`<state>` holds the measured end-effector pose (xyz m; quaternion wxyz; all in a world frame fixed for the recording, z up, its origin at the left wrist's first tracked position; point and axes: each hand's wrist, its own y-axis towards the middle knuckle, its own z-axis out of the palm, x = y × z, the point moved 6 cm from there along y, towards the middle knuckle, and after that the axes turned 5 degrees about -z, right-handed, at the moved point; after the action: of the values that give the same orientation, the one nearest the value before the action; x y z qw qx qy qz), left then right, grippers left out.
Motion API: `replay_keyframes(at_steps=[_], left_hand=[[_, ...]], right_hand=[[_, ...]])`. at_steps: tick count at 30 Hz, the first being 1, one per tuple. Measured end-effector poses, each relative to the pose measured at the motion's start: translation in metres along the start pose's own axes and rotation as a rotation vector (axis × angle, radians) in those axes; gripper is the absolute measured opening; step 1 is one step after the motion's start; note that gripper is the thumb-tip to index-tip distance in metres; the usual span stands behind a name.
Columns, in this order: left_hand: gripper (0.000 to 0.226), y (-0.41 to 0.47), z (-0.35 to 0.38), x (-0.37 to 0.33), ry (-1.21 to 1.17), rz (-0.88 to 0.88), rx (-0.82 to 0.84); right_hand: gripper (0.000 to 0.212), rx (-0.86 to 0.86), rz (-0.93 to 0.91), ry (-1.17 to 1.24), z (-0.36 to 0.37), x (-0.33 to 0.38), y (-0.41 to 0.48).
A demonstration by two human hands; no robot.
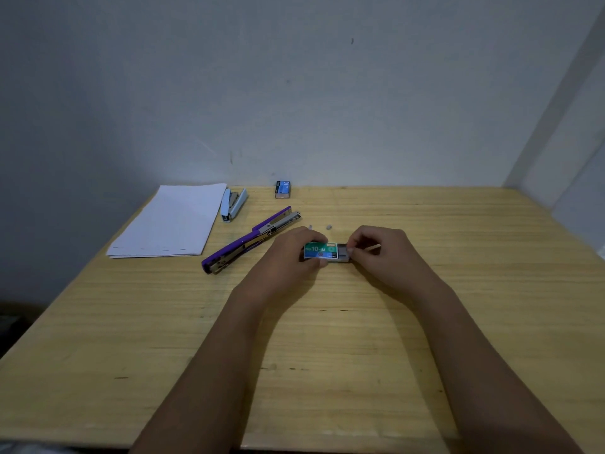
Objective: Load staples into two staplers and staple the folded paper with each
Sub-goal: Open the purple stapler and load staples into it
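While your left hand [288,253] is gripping the green staple box [320,251], your right hand [376,253] is pinching its tray [342,253] open, readying a strip for the opened purple stapler [250,239].

Pale wooden bench [360,339] with visible grain and a few dark marks, pushed against a grey wall. At the far left, a stack of white paper [170,221]; just beside its right edge, a small light-blue stapler [233,204]. Near the back edge, a blue staple box [282,189]. Toward the middle, a long purple stapler [250,239] lying flat and swung open, angled from near left to far right. Right of its far end, two tiny grey bits [319,227], too small to identify. At centre, a green staple box [320,251] with its tray slid partly out
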<state>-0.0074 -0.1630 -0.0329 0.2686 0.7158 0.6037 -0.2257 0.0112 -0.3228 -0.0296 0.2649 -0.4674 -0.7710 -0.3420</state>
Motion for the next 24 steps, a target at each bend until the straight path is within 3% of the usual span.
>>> replay_keyframes(at_steps=[16, 24], left_hand=[[0.039, 0.003, 0.0, 0.004, -0.013, 0.023, 0.027], [0.039, 0.006, 0.001, 0.007, 0.042, 0.024, 0.024]], right_hand=[[0.008, 0.027, 0.148, -0.051, 0.004, 0.002, 0.008], [0.012, 0.046, 0.055, -0.272, 0.014, 0.003, 0.013]])
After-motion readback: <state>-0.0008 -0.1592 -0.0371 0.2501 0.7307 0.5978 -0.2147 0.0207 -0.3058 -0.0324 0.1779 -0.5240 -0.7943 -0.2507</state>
